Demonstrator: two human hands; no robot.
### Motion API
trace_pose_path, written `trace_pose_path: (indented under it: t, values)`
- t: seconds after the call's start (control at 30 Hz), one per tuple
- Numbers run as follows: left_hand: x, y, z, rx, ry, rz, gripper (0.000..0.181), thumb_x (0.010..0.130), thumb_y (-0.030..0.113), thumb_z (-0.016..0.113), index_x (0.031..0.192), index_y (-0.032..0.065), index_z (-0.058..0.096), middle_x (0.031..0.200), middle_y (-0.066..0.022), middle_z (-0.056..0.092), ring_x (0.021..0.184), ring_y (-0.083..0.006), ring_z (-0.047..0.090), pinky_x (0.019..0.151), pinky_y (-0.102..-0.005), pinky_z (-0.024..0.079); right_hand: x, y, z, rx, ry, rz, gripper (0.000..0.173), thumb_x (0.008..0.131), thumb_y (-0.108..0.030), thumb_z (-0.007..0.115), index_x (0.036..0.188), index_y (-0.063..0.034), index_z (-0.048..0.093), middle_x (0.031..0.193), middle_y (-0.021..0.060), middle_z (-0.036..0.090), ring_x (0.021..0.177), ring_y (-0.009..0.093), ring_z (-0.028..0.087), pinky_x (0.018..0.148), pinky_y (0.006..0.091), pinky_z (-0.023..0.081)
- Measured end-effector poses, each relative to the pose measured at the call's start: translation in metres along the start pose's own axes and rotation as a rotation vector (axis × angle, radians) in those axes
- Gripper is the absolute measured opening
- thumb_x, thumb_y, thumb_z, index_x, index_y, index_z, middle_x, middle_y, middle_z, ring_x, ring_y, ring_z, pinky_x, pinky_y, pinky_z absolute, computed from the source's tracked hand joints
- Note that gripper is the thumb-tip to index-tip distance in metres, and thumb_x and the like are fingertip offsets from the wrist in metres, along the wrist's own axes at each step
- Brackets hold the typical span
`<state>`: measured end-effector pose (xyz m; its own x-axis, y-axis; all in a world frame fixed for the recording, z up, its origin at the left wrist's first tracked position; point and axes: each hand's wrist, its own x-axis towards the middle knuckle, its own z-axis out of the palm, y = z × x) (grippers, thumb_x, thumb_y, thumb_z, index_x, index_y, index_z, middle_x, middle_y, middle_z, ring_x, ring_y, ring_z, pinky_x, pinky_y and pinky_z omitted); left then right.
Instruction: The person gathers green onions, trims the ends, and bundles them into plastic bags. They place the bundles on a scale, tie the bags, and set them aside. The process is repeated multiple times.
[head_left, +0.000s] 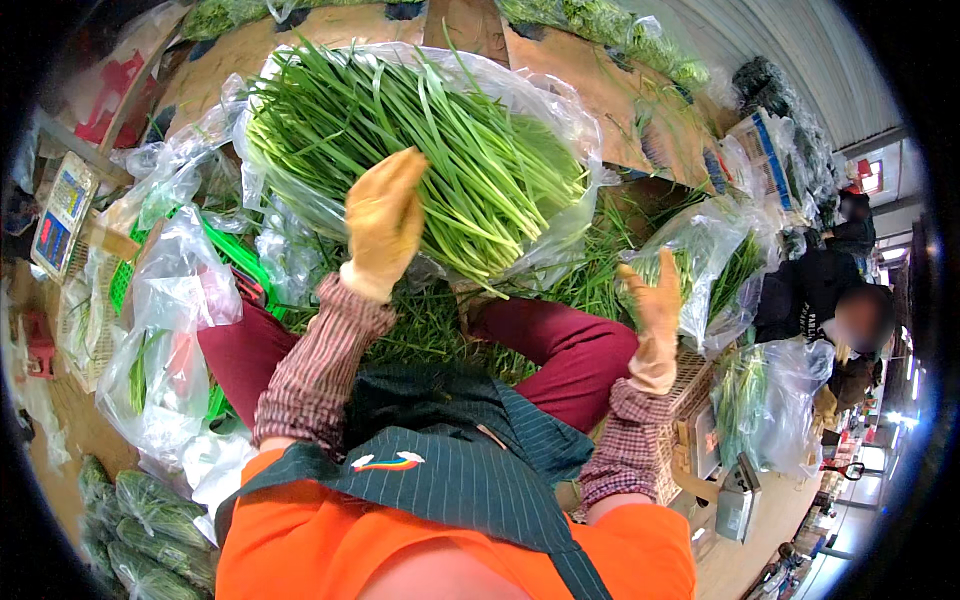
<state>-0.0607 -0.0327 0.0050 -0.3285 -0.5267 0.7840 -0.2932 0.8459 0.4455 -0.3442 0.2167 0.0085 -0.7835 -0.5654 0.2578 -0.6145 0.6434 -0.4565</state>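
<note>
A large pile of green garlic chives (420, 142) lies in an opened clear plastic bag (581, 142) in front of me, pale stem ends towards the lower right. My left hand (386, 217), in a tan work glove, is at the near edge of the pile. Its fingers are bent and slightly blurred; whether they grip any stems is hidden. My right hand (656, 322), gloved the same way, is raised right of my knee with fingers apart and nothing held. Close beside it stands another clear bag of chives (724, 274).
Loose chive leaves (427, 330) litter the floor between my legs. At left are a green plastic basket (240, 259) and a weighing scale (66, 214). Wrapped bundles (154, 525) lie lower left. A wicker basket (682, 397), another scale (737, 499) and a person (802, 300) are at right.
</note>
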Motion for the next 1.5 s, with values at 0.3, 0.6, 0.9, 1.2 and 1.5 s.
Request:
trace_pose_path:
  t: [0.3, 0.6, 0.9, 1.2, 1.5]
  values:
    - [-0.097, 0.051, 0.008, -1.071, -0.251, -1.4, 0.028, 0.079, 0.013, 0.057, 0.103, -0.0017, 0.054, 0.094, -0.0114, 0.063, 0.079, -0.0212, 0.063, 0.071, -0.0334, 0.051, -0.024, -0.165, 0.078, 0.115, -0.434, -0.201, 0.114, 0.055, -0.037, 0.08, 0.137, 0.0063, 0.015, 0.125, 0.0302, 0.042, 0.115, 0.04, 0.044, 0.095, 0.0377, 0.037]
    - [-0.048, 0.046, 0.007, -1.515, -0.125, -1.365, 0.013, 0.08, 0.011, 0.056, 0.088, 0.002, 0.06, 0.087, -0.0106, 0.063, 0.083, -0.0243, 0.061, 0.08, -0.0415, 0.048, 0.038, -0.174, 0.027, 0.697, -0.891, 0.015, 0.031, 0.07, -0.017, 0.069, 0.094, 0.0011, 0.063, 0.082, 0.0091, 0.066, 0.07, 0.018, 0.061, 0.067, 0.0288, 0.048]
    - [-0.057, 0.04, -0.001, -2.034, -0.096, -1.383, 0.03, 0.082, 0.017, 0.053, 0.106, -0.0016, 0.055, 0.115, -0.0181, 0.055, 0.111, -0.0319, 0.051, 0.095, -0.0432, 0.04, 0.018, -0.163, 0.051, 1.396, -1.151, 0.363, 0.03, 0.08, -0.014, 0.064, 0.105, 0.0023, 0.055, 0.095, 0.0089, 0.063, 0.08, 0.02, 0.062, 0.075, 0.0319, 0.051]
    - [-0.054, 0.047, 0.034, -1.71, -0.095, -1.39, 0.023, 0.085, 0.023, 0.062, 0.099, 0.0047, 0.059, 0.09, -0.0047, 0.063, 0.072, -0.016, 0.059, 0.065, -0.0342, 0.05, -0.009, -0.175, 0.048, 1.138, -0.94, 0.27, 0.026, 0.081, -0.018, 0.063, 0.102, -0.003, 0.058, 0.088, 0.0052, 0.062, 0.081, 0.014, 0.056, 0.073, 0.0281, 0.044]
    - [-0.054, 0.053, 0.014, -1.687, -0.125, -1.489, 0.029, 0.079, 0.01, 0.06, 0.105, -0.0023, 0.056, 0.098, -0.0135, 0.062, 0.095, -0.0266, 0.058, 0.085, -0.0374, 0.047, -0.108, -0.195, 0.071, -0.198, -0.311, -0.681, 0.051, 0.073, -0.006, 0.053, 0.121, 0.0033, 0.04, 0.112, 0.0241, 0.048, 0.096, 0.036, 0.053, 0.074, 0.0382, 0.047]
